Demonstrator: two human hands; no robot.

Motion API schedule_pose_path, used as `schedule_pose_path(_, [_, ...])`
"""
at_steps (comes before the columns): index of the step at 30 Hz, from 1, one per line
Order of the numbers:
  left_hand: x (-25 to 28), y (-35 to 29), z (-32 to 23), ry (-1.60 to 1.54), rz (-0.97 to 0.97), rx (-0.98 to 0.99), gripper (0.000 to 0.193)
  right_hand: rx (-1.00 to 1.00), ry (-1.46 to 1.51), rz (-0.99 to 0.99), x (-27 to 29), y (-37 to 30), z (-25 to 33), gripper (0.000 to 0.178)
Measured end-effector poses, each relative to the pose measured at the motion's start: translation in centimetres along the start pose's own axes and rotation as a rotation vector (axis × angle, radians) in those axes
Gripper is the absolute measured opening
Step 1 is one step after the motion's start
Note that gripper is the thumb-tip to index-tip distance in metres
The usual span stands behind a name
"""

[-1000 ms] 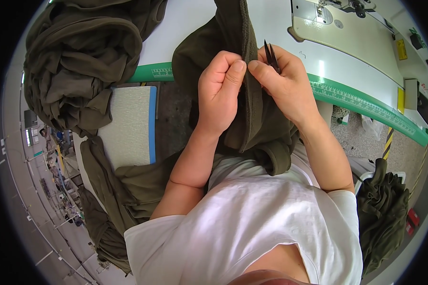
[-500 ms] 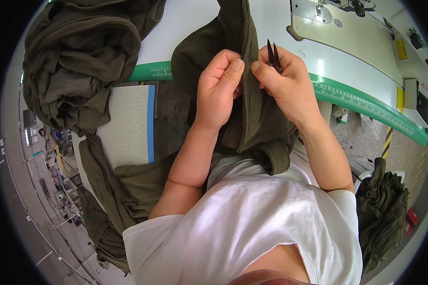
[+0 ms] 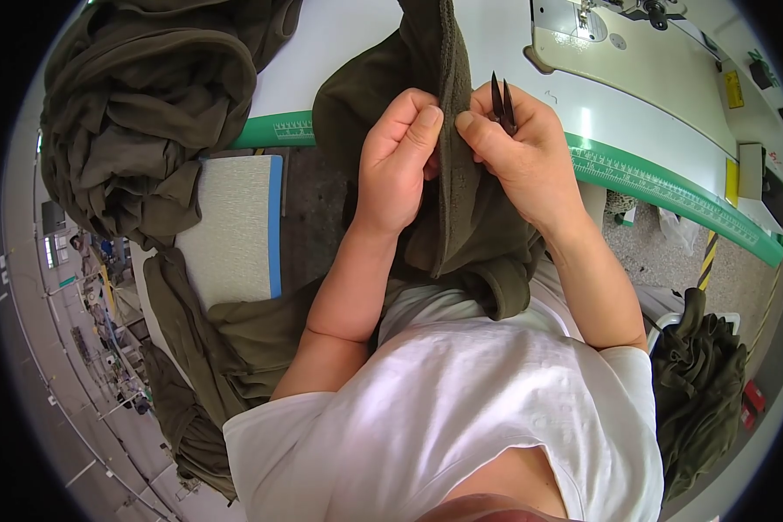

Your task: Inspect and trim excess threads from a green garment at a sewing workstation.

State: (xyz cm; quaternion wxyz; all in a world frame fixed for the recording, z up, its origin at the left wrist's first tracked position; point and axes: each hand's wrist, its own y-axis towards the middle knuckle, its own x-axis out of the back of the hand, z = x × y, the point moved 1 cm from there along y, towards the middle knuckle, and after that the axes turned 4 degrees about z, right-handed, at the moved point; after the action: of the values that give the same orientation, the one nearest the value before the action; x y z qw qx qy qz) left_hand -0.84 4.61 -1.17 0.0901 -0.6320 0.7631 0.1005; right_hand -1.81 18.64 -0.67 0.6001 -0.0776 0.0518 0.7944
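Observation:
An olive-green garment (image 3: 491, 204) hangs between my hands, its thick seam (image 3: 449, 165) running up and down over the table's front edge. My left hand (image 3: 400, 152) is closed in a pinch on the left side of this seam. From the right, my right hand (image 3: 522, 143) pinches the seam between thumb and forefinger. The same hand carries black thread snips (image 3: 502, 106) in its curled fingers, with the two pointed blades up and slightly apart. The snips' handles are hidden inside the palm.
A sewing machine (image 3: 635, 78) stands at the far right on the white table (image 3: 348, 52), whose green edge has a ruler strip (image 3: 661, 174). Heaped olive fabric (image 3: 148, 122) lies at the left, above a grey board with blue edging (image 3: 235, 226). More fabric (image 3: 700, 391) fills a bin at the lower right.
My hands and the seam between them have shifted very slightly to the left. Both grips are the same as before.

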Motion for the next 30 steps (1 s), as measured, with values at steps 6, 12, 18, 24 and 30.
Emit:
schedule_pose_path(6, [0.0, -0.1, 0.0, 0.05, -0.006, -0.037, 0.016, 0.038, -0.033, -0.009, -0.2, 0.0, 0.2, 0.016])
schedule_pose_path(12, [-0.3, -0.2, -0.7, 0.195, -0.002, -0.054, 0.017, 0.058, -0.114, -0.004, 0.0, -0.2, 0.5, 0.016])
schedule_pose_path(18, [-0.5, -0.3, -0.7, 0.208, 0.0, -0.061, 0.016, 0.042, -0.11, 0.006, 0.4, -0.2, 0.5, 0.016])
schedule_pose_path(24, [-0.8, 0.0, -0.9, 0.226, -0.028, -0.088, 0.017, 0.133, -0.178, 0.002, 0.9, -0.3, 0.7, 0.013])
schedule_pose_path(30, [-0.5, 0.2, -0.7, 0.219, -0.011, -0.079, 0.017, 0.372, -0.718, -0.099, 1.9, -1.5, 3.1, 0.012])
